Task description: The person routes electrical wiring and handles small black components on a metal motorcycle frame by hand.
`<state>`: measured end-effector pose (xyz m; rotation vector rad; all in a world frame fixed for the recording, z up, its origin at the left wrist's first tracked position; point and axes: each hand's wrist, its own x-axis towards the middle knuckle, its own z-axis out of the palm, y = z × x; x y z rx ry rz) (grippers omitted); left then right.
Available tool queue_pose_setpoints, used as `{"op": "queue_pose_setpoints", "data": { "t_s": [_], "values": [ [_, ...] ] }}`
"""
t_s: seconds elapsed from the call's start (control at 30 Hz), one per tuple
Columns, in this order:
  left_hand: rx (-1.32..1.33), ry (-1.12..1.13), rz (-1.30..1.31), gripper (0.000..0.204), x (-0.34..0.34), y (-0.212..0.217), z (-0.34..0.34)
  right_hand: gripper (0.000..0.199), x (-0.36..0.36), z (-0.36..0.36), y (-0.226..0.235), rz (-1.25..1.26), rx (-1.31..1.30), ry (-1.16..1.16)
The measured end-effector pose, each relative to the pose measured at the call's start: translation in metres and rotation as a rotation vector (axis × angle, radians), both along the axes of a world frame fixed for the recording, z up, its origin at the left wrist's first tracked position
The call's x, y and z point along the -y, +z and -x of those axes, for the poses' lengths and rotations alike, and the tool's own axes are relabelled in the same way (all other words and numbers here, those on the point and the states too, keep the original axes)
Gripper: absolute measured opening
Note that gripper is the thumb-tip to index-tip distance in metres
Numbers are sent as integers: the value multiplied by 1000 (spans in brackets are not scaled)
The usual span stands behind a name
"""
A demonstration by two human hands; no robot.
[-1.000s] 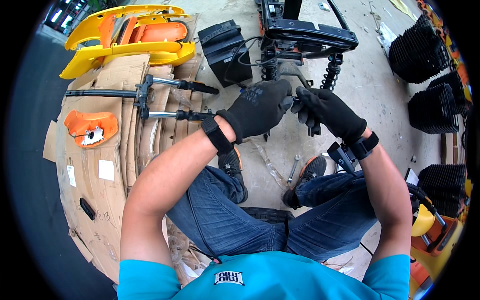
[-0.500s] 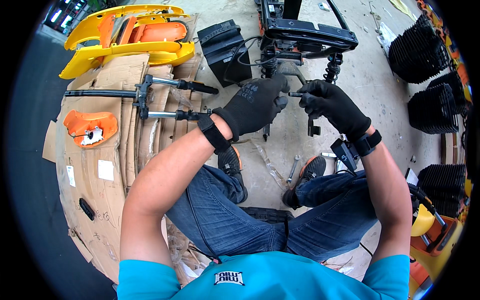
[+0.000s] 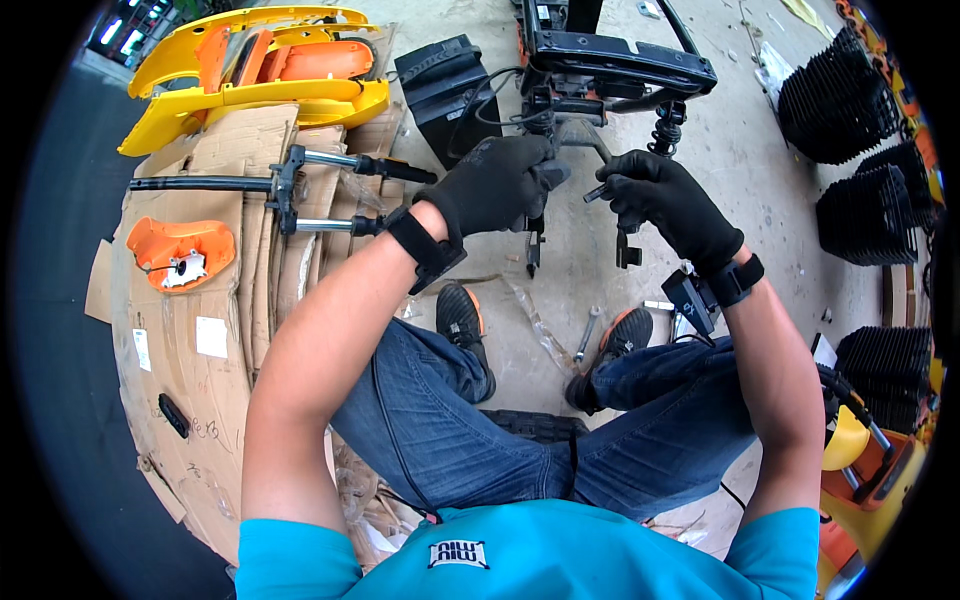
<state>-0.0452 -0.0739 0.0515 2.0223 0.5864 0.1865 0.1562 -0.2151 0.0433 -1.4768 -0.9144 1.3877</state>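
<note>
Both of my hands wear black gloves and are raised in front of a black metal vehicle frame (image 3: 620, 57). Between the fingertips of my right hand (image 3: 672, 208) is a short dark cylindrical piece (image 3: 595, 193), perhaps a bolt, its end pointing toward my left hand. My left hand (image 3: 500, 187) is closed, thumb against curled fingers; whatever it may hold is hidden. A gap separates the two hands. Behind them a coil shock absorber (image 3: 667, 130) hangs from the frame, and a bracket-like black part (image 3: 628, 250) shows below my right hand.
A wrench (image 3: 588, 335) lies on the floor between my shoes. At left, a front fork (image 3: 285, 190) and an orange cover (image 3: 182, 255) rest on stacked cardboard (image 3: 180, 385). A black box (image 3: 440, 90) and yellow body panels (image 3: 250, 98) are beyond. Black stacked crates (image 3: 840, 100) line the right.
My left hand has moved slightly left and down, away from the right. My right hand has tilted the small cylindrical piece so its end points lower.
</note>
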Motion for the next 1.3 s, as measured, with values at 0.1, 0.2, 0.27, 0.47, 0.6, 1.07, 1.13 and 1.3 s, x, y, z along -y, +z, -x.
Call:
{"op": "queue_pose_setpoints", "data": {
  "t_s": [0.1,0.2,0.27,0.47,0.6,1.07,1.13,1.3],
  "values": [
    [-79,44,235,26,0,6,-2,27,0,-1,1,-15,33,20],
    [-40,19,242,29,-7,-1,-1,30,0,1,3,-5,25,24],
    [-30,10,319,30,-8,-1,-1,29,1,3,5,-1,44,6],
    [-47,18,544,30,-11,-12,2,29,1,2,1,-7,40,25],
    [14,-57,725,31,-10,-13,4,28,1,9,7,-97,-20,-12],
    [24,-122,804,27,4,-1,-2,28,2,25,7,-190,-18,-126],
    [26,-107,777,26,5,-1,-2,27,2,25,9,-175,-9,-125],
    [51,-73,641,24,9,-1,-4,27,3,24,11,-151,48,-128]
  ]
}}
